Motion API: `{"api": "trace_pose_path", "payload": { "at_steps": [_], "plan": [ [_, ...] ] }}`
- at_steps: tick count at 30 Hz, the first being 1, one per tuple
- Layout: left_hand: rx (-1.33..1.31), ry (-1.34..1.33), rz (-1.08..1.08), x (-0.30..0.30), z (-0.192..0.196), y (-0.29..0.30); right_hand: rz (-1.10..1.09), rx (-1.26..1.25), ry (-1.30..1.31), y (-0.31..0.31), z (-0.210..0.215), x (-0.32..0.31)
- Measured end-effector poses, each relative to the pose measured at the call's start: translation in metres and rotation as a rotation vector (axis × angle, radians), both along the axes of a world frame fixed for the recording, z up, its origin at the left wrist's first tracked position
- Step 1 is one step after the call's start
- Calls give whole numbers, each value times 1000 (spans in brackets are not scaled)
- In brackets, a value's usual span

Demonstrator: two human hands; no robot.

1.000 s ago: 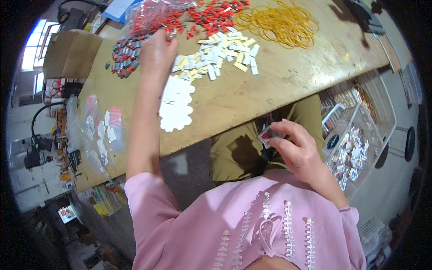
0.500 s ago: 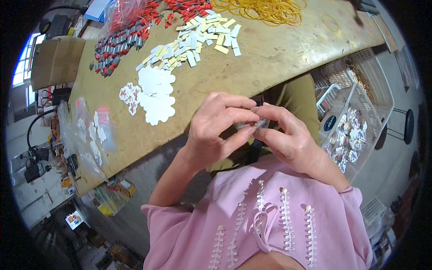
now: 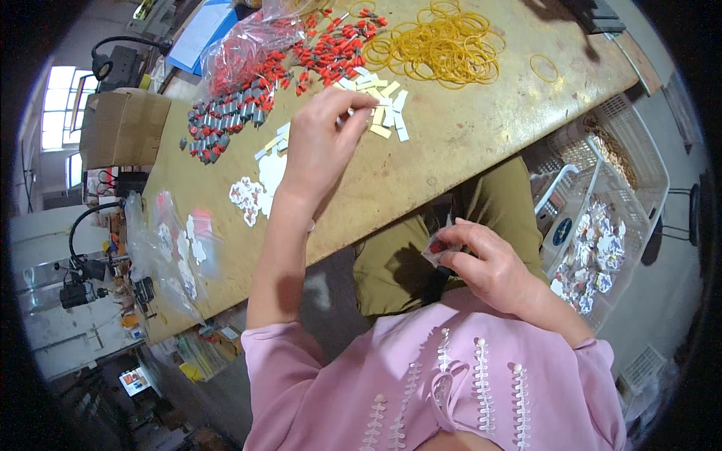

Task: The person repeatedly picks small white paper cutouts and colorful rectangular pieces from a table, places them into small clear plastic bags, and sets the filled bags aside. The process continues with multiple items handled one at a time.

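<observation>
My left hand (image 3: 320, 143) reaches over the table to a pile of small white and pale yellow strips (image 3: 389, 114). Its thumb and forefinger are closed in a pinch among them; whether a strip is between the tips cannot be made out. Above my lap, my right hand (image 3: 485, 259) pinches a small clear plastic bag (image 3: 431, 255) with something red in it. Partly behind my left forearm lie white scalloped cards (image 3: 272, 174), beside smaller printed cutouts (image 3: 247, 198).
Farther back are grey-and-red small parts (image 3: 226, 120), a clear bag (image 3: 252, 45) and yellow rubber bands (image 3: 444, 45). A cardboard box (image 3: 124, 128) stands at the left. Right of my knee, a white plastic basket (image 3: 628, 188) holds packed pieces. Plastic bags (image 3: 169, 248) lie at the table's left end.
My left hand has left the small bag and moved up and forward to the strips. My right hand keeps the bag, slightly lower. The view has shifted, so the table sits lower.
</observation>
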State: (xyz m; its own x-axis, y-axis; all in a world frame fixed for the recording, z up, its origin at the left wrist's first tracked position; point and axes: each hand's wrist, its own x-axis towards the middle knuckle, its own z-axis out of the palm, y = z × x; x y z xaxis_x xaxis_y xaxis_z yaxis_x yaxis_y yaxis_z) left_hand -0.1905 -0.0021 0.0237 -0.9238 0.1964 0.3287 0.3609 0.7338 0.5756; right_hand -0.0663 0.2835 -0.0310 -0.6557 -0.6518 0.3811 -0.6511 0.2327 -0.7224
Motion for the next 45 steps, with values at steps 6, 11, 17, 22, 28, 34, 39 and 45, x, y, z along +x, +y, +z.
{"api": "trace_pose_path", "payload": {
  "at_steps": [6,11,17,22,28,34,39,45],
  "plan": [
    [-183,-13,27,-80,-10,3,-40,2,-14,5,-6,2],
    [-232,-105,44,-106,-23,6,-79,18,-31,17,-11,0],
    [-40,-98,156,-110,-11,-13,-130,11,27,19,-13,-4],
    [448,-254,62,-90,12,-42,-159,-27,-22,18,-16,-6],
    [685,-267,127,-25,27,-15,-159,-81,-35,4,-8,-8],
    [967,-498,-48,90,14,57,-123,-121,-100,-10,5,-9],
    [114,169,-175,127,-18,67,-118,-139,-74,-12,12,-8],
    [-115,-41,-197,146,-3,51,-48,-52,-58,-14,8,-3]
  ]
}}
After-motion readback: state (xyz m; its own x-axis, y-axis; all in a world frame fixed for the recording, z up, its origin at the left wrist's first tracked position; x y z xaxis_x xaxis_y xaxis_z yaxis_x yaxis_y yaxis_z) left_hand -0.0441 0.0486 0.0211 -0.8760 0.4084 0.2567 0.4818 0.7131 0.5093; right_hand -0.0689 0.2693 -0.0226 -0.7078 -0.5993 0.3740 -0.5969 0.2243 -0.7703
